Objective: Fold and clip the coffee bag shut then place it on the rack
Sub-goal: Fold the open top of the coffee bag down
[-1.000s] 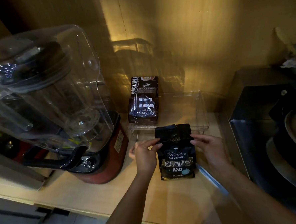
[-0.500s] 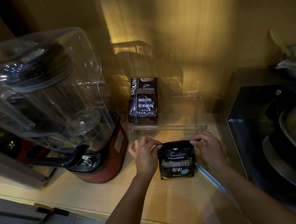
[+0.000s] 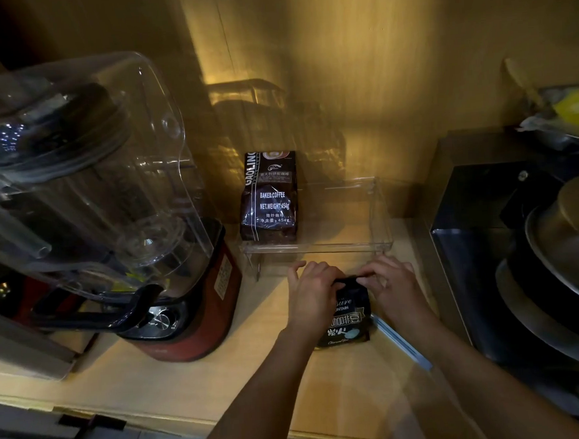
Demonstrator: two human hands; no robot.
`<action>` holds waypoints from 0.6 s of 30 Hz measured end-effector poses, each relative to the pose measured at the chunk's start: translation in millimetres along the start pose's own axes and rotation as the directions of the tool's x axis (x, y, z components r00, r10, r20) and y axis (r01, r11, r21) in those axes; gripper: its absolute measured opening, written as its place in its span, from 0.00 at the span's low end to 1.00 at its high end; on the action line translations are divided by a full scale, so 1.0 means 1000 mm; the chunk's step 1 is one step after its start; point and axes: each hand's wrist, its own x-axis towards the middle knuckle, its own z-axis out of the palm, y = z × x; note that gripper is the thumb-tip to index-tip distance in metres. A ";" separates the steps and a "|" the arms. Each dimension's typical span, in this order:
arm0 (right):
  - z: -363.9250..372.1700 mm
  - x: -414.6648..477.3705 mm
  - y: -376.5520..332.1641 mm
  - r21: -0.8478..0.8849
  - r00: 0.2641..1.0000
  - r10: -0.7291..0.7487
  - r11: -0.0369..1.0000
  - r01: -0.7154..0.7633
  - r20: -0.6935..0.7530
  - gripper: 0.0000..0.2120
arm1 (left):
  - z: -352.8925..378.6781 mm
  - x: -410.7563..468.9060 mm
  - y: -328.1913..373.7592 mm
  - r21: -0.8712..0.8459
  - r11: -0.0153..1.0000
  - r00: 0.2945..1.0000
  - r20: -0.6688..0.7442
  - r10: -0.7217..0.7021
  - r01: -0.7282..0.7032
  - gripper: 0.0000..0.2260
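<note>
Dim yellow light falls on a pale wooden counter (image 3: 176,379) backed by a wooden wall. At lower centre of the frame a small black coffee bag (image 3: 346,317) lies flat on the counter, its printed face up. Both hands sit at its upper edge: the left hand (image 3: 314,294) covers the bag's upper left corner with fingers curled onto it, and the right hand (image 3: 395,287) pinches the upper right part of the folded top between thumb and fingers. Each hand is grasping the bag's top. Just right of the bag, partly under the right forearm, a long pale blue clip (image 3: 402,344) lies on the counter, touched by neither hand.

Just above the hands stands a clear rack (image 3: 379,213); a larger brown coffee bag (image 3: 268,200) rests on its left side, with the right side bare. A blender (image 3: 93,197) with a red base and clear cover fills the left of the frame. Dark metal pans (image 3: 562,270) are stacked at the right edge.
</note>
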 end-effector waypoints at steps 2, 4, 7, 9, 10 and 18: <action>0.003 -0.001 0.001 -0.104 0.994 -0.099 0.989 0.103 0.044 0.05 | 0.000 0.003 0.002 -0.030 0.999 0.999 0.051 0.017 -0.016 0.04; 0.005 -0.002 -0.001 -0.170 0.988 -0.143 0.974 0.151 0.057 0.04 | -0.002 0.006 0.003 -0.073 0.997 0.991 0.124 0.043 -0.034 0.04; 0.007 0.000 -0.006 -0.201 0.987 -0.157 0.966 0.160 0.033 0.04 | -0.006 0.005 -0.001 -0.063 0.996 0.984 0.167 0.068 -0.058 0.03; 0.011 -0.001 -0.010 -0.192 0.985 -0.167 0.966 0.174 0.051 0.06 | -0.007 0.001 -0.004 -0.046 0.997 0.983 0.166 0.072 -0.065 0.04; 0.013 -0.001 -0.011 -0.180 0.984 -0.167 0.968 0.176 0.062 0.06 | -0.007 -0.002 -0.005 -0.037 0.997 0.984 0.160 0.073 -0.068 0.04; 0.020 -0.019 0.004 0.364 0.915 0.401 0.858 -0.361 -0.038 0.06 | -0.009 -0.004 -0.011 -0.058 0.997 0.997 0.063 0.047 -0.043 0.03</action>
